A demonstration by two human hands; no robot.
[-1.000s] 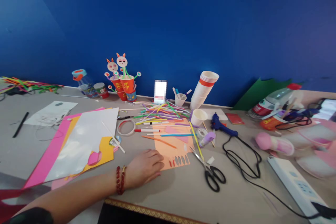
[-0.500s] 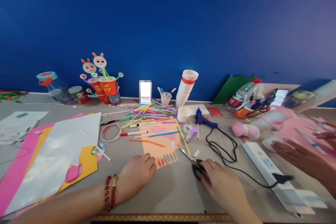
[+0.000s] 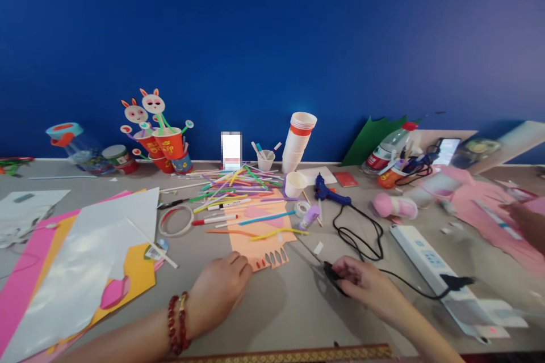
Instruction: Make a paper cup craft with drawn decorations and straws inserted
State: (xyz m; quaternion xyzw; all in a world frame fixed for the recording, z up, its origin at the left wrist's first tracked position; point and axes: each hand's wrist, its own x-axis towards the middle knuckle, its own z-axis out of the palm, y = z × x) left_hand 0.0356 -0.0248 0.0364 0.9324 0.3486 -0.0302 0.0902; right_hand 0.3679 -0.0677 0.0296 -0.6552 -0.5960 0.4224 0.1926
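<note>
My right hand (image 3: 364,283) grips a pair of scissors (image 3: 335,279) by the black handles. The scissors are turned on edge, and their thin blades point up and left toward a sheet of peach paper (image 3: 242,249). A row of leaf-shaped holes runs along the near edge of that sheet. Curled beside the sheet's near left corner, my left hand (image 3: 221,289) rests low on the table; its fingertips are tucked out of sight. A yellow pipe cleaner (image 3: 279,233) and a blue one (image 3: 267,219) lie across the paper.
Many pipe cleaners (image 3: 238,184) lie behind the paper, near stacked paper cups (image 3: 298,142). Rightward are a blue glue gun (image 3: 332,193), a power strip (image 3: 434,272) and a co-worker's hand (image 3: 523,221). Coloured sheets (image 3: 76,261) cover the left; two rabbit-faced cups (image 3: 168,142) stand behind.
My right hand has rolled the scissors onto their edge. The yellow pipe cleaner has swung to lie across the paper. The co-worker's hand has drawn away to the right.
</note>
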